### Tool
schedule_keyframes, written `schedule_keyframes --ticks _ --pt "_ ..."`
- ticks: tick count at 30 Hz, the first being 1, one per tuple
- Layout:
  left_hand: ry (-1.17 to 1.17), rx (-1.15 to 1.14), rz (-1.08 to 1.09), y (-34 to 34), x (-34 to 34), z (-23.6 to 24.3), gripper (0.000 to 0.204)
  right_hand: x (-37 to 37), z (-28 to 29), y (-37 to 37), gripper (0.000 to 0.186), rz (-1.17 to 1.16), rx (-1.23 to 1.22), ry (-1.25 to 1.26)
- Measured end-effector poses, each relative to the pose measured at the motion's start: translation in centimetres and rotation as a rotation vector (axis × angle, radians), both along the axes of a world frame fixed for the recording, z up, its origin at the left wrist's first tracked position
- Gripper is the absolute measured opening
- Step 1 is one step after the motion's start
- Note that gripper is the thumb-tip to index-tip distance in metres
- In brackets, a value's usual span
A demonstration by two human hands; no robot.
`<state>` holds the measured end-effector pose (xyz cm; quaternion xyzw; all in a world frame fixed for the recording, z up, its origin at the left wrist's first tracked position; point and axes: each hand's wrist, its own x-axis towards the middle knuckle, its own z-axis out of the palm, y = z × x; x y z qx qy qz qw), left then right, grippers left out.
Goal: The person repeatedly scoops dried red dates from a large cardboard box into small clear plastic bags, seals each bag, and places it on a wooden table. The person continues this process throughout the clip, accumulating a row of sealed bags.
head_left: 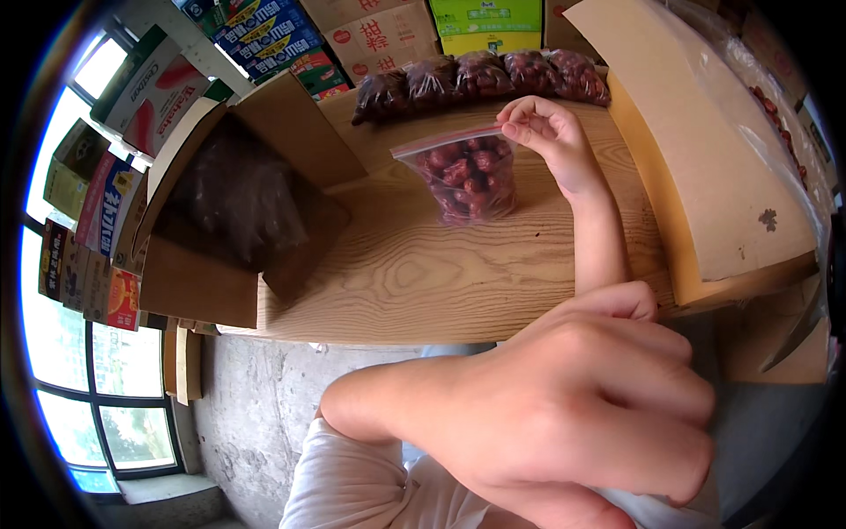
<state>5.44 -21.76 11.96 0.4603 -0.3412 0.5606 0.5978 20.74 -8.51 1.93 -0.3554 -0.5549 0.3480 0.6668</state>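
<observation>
A clear zip bag of dried red dates [471, 181] stands upright on the wooden table [423, 273]. Its top edge is pressed flat, with a reddish strip along it. My right hand [551, 141] pinches the upper right corner of this bag between thumb and fingers. Much closer to the camera, my left hand [573, 397] reaches across in front of my right forearm, fingers curled. Whatever it may hold is hidden. Behind the zip bag, several filled bags of dates [480, 75] lie in a row along the table's far side.
On the left an open cardboard box [198, 278] lies on its side with clear plastic bags [242, 198] inside. A large carton [705, 150] with a plastic liner and dates borders the right side. Stacked boxes [379, 35] line the back; windows [132, 432] are at left.
</observation>
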Motion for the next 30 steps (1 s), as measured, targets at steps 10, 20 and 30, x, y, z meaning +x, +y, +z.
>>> schedule_keyframes --ticks 10,20,30 --pt "0.008 -0.012 0.045 0.1 -0.3 0.2 0.045 0.4 -0.2 0.0 0.009 -0.013 0.003 -0.026" --pt "0.168 0.220 0.100 1.6 -1.0 0.0 0.037 0.2 0.0 -0.2 0.009 0.001 -0.008 -0.074" --pt "0.255 0.326 0.137 3.0 -1.4 -0.2 0.029 0.2 0.0 -0.1 0.010 0.005 -0.007 -0.067"
